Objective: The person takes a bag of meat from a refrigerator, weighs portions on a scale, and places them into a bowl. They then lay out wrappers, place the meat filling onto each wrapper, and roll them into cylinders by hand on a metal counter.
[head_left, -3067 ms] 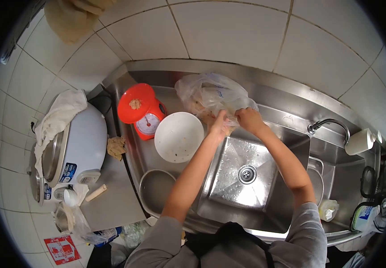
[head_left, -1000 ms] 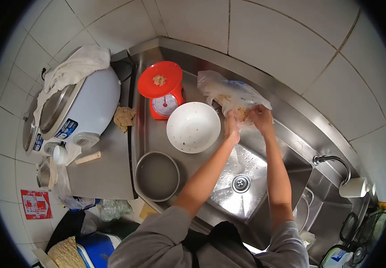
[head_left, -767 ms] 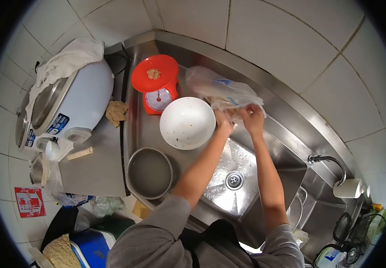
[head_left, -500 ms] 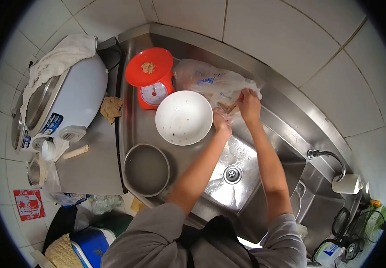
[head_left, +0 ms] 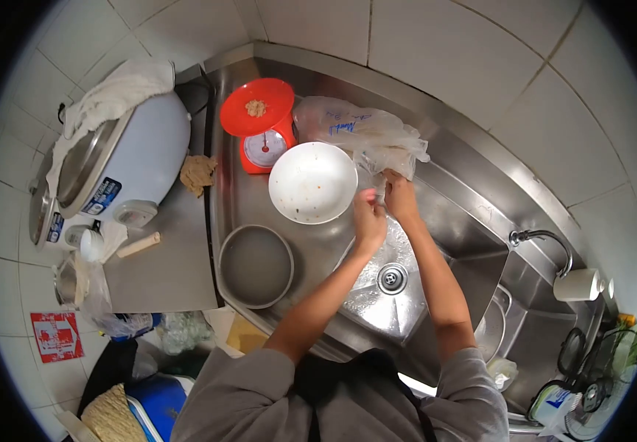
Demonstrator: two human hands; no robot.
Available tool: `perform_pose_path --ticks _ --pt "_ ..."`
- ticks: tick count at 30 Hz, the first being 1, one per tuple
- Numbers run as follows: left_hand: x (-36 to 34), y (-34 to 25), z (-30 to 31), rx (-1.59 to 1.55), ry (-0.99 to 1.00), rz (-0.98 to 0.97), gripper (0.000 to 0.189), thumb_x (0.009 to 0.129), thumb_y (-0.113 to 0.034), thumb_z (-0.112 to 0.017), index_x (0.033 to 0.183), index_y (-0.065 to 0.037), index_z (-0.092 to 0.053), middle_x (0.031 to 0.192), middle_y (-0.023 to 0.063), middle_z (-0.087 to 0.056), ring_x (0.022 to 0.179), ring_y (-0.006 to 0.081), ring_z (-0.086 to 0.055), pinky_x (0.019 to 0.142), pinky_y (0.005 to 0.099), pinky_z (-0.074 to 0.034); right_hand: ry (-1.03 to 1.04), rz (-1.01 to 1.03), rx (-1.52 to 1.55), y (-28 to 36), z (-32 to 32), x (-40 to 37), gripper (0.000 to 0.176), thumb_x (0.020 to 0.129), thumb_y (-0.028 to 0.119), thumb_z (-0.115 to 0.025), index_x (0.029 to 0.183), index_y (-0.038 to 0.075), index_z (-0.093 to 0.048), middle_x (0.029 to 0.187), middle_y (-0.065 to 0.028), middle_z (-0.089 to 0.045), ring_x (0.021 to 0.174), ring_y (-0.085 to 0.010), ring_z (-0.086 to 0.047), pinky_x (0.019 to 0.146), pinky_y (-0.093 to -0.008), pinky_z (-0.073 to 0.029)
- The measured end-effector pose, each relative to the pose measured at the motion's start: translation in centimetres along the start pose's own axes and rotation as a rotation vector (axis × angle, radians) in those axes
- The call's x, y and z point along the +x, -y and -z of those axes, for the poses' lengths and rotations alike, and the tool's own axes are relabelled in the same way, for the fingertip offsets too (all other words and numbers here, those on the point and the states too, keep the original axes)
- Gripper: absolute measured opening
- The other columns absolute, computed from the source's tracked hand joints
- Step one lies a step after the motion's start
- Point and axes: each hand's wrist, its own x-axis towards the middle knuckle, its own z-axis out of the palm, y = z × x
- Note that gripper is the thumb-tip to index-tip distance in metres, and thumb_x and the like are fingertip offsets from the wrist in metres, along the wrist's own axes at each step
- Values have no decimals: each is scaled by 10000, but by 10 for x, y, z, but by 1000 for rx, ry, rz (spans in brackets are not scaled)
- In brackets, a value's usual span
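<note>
A clear plastic bag (head_left: pixel 377 132) with blue handwriting lies behind the white bowl (head_left: pixel 311 180). My right hand (head_left: pixel 401 195) is at the bag's gathered near edge, fingers closed on the plastic. Just left of it, my left hand (head_left: pixel 369 223) is closed beside the bowl's right rim, its thumb upward; what its fingers hold, if anything, is hidden. Small specks dot the inside of the bowl. On the red kitchen scale (head_left: pixel 265 147), a small pale clump of food (head_left: pixel 256 108) rests in the pan.
A round grey pan (head_left: pixel 256 266) stands at the counter's left edge. The sink basin with its drain (head_left: pixel 392 278) lies below my forearms, with a faucet (head_left: pixel 547 237) to the right. Rice cookers (head_left: pixel 130 162), a brown cloth (head_left: pixel 198 174) and a wooden stick (head_left: pixel 139 244) are on the left.
Both hands have drawn slightly closer to me. The bag's mouth, spread between them with brownish contents showing, is now bunched together. My left hand has come off the plastic's side near the bowl.
</note>
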Motion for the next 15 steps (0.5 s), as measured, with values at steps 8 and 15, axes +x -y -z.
perform_pose_path --ticks 8,15 --pt "111 -47 -10 788 236 -776 334 773 -74 -566 1107 -61 -561 1120 103 -568 1057 278 -516 907 407 -362 218 -132 -81 5 -8 -26 438 715 -64 -490 1150 -59 -540 1218 -239 -523 1118 -386 -510 958 -417 -424" --pt "155 -62 -9 936 594 -894 176 760 -167 -569 893 -134 -680 926 48 -657 913 209 -600 852 371 -368 279 -224 -20 35 -12 -4 490 733 -74 -430 1219 -61 -496 1328 -269 -416 1266 -414 -357 1035 -411 -354"
